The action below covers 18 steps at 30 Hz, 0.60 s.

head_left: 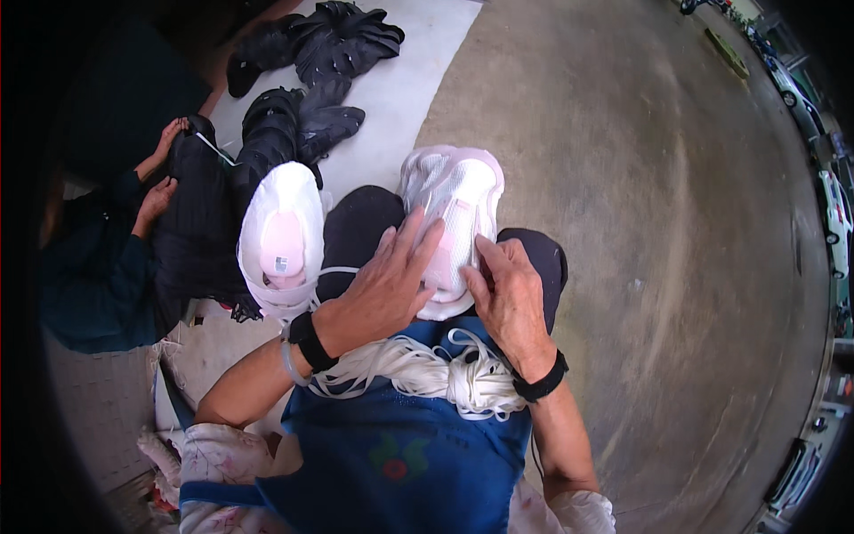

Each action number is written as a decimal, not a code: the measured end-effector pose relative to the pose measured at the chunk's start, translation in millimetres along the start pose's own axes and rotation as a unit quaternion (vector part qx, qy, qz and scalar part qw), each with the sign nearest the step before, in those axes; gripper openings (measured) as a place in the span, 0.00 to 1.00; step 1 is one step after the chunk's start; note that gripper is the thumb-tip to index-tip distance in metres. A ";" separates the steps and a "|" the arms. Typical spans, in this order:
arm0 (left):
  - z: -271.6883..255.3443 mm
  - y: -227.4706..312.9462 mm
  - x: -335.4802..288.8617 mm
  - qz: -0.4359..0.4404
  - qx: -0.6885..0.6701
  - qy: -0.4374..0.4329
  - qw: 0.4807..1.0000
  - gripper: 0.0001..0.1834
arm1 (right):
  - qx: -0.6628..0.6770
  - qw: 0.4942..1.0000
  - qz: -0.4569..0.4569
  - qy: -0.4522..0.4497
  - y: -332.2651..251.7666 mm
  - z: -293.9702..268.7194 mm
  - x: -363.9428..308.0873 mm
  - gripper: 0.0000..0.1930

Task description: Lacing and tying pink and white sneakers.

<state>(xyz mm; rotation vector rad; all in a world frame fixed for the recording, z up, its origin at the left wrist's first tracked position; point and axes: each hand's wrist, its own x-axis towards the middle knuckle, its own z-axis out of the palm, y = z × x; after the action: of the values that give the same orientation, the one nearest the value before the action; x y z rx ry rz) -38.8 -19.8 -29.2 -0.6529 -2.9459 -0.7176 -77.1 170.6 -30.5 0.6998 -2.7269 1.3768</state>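
Observation:
A white-and-pink shoe upper (pixel 460 191) rests on my lap between my dark-clad knees, several of its kind seemingly layered together. My left hand (pixel 382 271) lies over its left side, fingers stretched out and resting on the surface. At its right edge, my right hand (pixel 511 289) has thumb and forefinger curled in on the upper; whether a lace is between them is too small to make out. Another white-and-pink shoe piece (pixel 283 240), with a pink inside and a small label, stands left of my knee. A thin white lace (pixel 338 269) runs from it toward my left hand.
A knotted bundle of white laces (pixel 467 378) lies across my blue apron (pixel 391 481). To the left, a co-worker's hands (pixel 158 198) are at a black piece with a white strip. Black shoe uppers (pixel 342 44) lie on a pale sheet (pixel 436 53). Concrete floor (pixel 658 267) extends right toward parked vehicles.

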 end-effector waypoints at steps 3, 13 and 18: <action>7.4 -1.3 0.7 0.012 0.019 -0.003 1.000 0.46 | -0.016 1.000 -0.002 -0.006 -0.1 -0.8 1.1 0.20; -17.2 29.4 -4.9 0.049 -0.016 0.035 0.998 0.27 | 0.158 0.964 0.208 -0.056 37.6 -88.3 -83.1 0.02; 11.0 61.8 -11.7 0.153 -0.187 -0.075 0.968 0.16 | 0.133 0.969 0.178 -0.109 45.3 -84.9 -134.9 0.04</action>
<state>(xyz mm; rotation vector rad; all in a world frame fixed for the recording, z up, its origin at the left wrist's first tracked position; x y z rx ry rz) -2.2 30.3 -13.9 -1.2039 -2.7531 -1.2461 10.5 310.9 -40.3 0.3970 -2.9814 1.8700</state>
